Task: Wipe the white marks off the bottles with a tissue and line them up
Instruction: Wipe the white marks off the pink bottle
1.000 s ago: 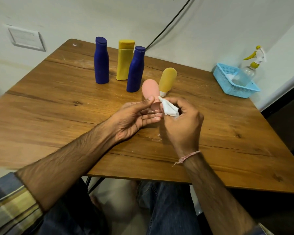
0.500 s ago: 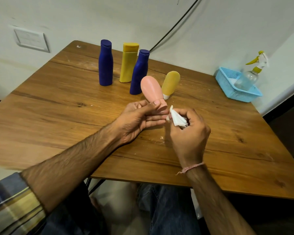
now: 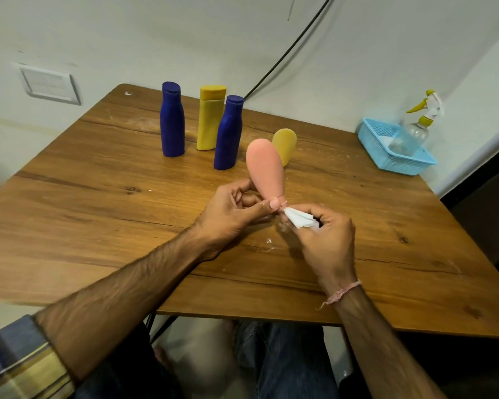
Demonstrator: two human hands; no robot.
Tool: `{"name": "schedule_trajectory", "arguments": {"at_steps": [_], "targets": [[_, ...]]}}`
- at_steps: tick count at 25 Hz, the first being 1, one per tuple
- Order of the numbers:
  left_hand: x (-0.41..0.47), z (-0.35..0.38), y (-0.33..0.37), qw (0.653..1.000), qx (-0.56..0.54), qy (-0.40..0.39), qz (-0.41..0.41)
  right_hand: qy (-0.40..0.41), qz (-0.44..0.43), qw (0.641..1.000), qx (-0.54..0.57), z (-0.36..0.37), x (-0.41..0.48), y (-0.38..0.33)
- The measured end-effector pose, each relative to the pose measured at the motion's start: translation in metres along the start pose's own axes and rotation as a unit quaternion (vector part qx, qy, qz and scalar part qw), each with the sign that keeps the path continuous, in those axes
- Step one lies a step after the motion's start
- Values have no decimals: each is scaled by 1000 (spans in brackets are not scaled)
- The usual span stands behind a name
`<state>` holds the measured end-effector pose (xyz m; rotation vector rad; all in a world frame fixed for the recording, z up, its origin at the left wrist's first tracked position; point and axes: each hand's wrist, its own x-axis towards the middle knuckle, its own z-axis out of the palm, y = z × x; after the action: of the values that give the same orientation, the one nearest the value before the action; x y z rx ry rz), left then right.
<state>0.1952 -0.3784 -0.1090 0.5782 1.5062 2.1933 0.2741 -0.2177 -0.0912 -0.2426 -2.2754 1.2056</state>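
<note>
- The pink bottle is held above the table, tilted, with its wide end up and away from the person and its narrow cap end low and toward them.
- The left hand pinches the pink bottle's narrow neck between thumb and fingertips.
- The right hand, just right of that neck, has its fingers curled and pinches a folded white tissue. A corner of the tissue touches the cap end.
- The step in hand looks like wiping around the cap. The side of the pink bottle that shows has no white marks, and its far side is hidden.
- Just behind the pink bottle stands a small yellow bottle, partly covered by it.
- Behind and left of the pink bottle, the nearer blue bottle, tall yellow bottle and farther blue bottle stand upright in a loose cluster, not a straight row.
- Next, the pink bottle probably needs turning to check its hidden side. The pinch should stay firm, since the heavy end sits high and could swing.
- After that it would go upright beside the bottles behind it.
</note>
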Motion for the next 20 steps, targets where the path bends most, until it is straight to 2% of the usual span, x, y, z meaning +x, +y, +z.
{"name": "schedule_trajectory", "arguments": {"at_steps": [2, 4, 6, 8, 10, 13, 16, 18, 20], "targets": [[-1, 0, 0, 999, 41, -13, 8, 78, 70, 993, 55, -5, 7, 3], [-2, -1, -1, 997, 65, -50, 4, 74, 83, 988, 104, -6, 15, 2], [-3, -4, -1, 993, 59, -103, -7, -37, 59, 989, 131, -7, 20, -5], [-3, -8, -1, 991, 36, -132, -8, -150, 25, 982, 112, -13, 24, -12], [-3, -10, -2, 991, 18, -129, -3, -187, -36, 981, 39, -23, 31, -11], [-4, -7, -4, 994, 25, -102, 12, -188, -66, 980, -14, -37, 38, -4], [-4, -3, -2, 999, 42, -26, 21, -164, -10, 985, 57, -38, 30, 0], [-3, -1, -1, 995, 93, 27, 28, -115, 24, 989, 93, -29, 12, -1], [-3, 2, -4, 982, 170, 69, 46, -49, -56, 997, 12, -15, -7, -4]]}}
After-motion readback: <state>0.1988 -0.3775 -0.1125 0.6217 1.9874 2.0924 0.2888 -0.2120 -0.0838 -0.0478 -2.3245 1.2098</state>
